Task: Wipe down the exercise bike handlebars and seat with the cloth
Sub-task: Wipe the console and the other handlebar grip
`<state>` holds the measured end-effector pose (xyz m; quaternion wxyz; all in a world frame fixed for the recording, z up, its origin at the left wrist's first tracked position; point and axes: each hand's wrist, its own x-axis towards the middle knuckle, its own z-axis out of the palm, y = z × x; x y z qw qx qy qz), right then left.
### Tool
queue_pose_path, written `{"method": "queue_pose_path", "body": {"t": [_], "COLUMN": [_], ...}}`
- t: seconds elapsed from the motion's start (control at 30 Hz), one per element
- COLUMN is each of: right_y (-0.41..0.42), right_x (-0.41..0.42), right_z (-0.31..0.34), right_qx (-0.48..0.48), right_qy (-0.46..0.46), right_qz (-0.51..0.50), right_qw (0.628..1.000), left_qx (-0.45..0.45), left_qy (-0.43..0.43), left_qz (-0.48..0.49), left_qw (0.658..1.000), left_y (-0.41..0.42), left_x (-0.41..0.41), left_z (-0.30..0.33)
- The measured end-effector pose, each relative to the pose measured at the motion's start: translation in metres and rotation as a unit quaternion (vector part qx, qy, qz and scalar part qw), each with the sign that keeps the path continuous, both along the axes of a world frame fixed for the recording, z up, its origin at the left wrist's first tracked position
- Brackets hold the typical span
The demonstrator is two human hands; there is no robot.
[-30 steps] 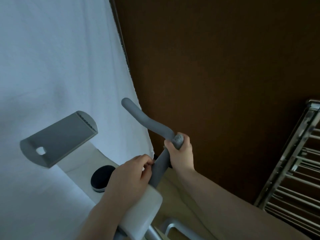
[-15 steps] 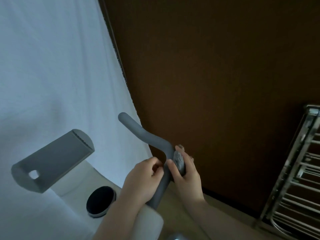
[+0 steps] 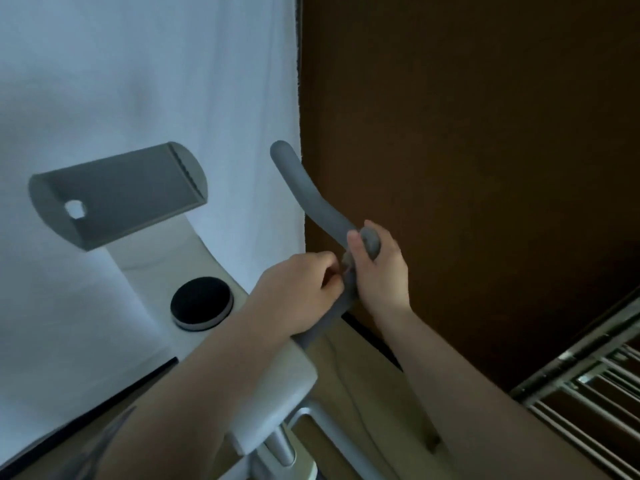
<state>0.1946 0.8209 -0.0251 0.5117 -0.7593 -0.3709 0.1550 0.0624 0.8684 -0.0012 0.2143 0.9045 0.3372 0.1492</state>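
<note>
Clearly the handlebar (image 3: pixel 313 199) rose beside the white curtain (image 3: pixel 138 81). The right hand (image 3: pixel 379 268) wrapped its fingers round the bend, pressing a grey cloth (image 3: pixel 370 241) there to rub it; the left hand (image 3: pixel 298 296) gripped below, likely steadying. The seat was not visible.

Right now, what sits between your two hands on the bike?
In the head view, the grey handlebar runs between the left hand and the right hand; both grip it, with a grey cloth under the right.
</note>
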Motion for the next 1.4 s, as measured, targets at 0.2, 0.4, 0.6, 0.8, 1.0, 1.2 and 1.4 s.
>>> {"method": "queue_pose_path", "body": {"t": [0.2, 0.4, 0.6, 0.8, 1.0, 1.2, 1.4], "right_y": [-0.002, 0.017, -0.009, 0.019, 0.004, -0.001, 0.017], "right_x": [0.000, 0.010, -0.024, -0.005, -0.016, 0.019, 0.038], "right_z": [-0.008, 0.001, -0.012, -0.006, -0.015, -0.011, -0.007], "right_qx": [-0.008, 0.012, 0.077, 0.062, 0.101, 0.091, 0.058], "right_qy": [0.052, 0.207, 0.299, 0.360, 0.170, 0.215, 0.199], "right_qz": [-0.024, -0.069, -0.117, -0.169, -0.095, 0.087, 0.127], "right_qw": [0.998, 0.976, 0.944, 0.916, 0.976, 0.968, 0.970], "left_qx": [-0.006, -0.008, -0.007, 0.003, 0.015, 0.015, 0.027], "left_qy": [-0.006, -0.015, -0.006, -0.016, -0.009, -0.014, -0.011], "left_qz": [0.002, -0.006, -0.001, 0.003, -0.006, -0.008, -0.007], "left_qw": [1.000, 1.000, 1.000, 1.000, 1.000, 1.000, 1.000], "left_y": [-0.001, 0.002, 0.000, -0.001, 0.000, 0.001, 0.001], "left_x": [-0.003, -0.001, -0.001, -0.003, -0.001, -0.002, -0.001], "left_z": [-0.002, -0.001, -0.002, -0.003, -0.004, -0.006, -0.005]}}
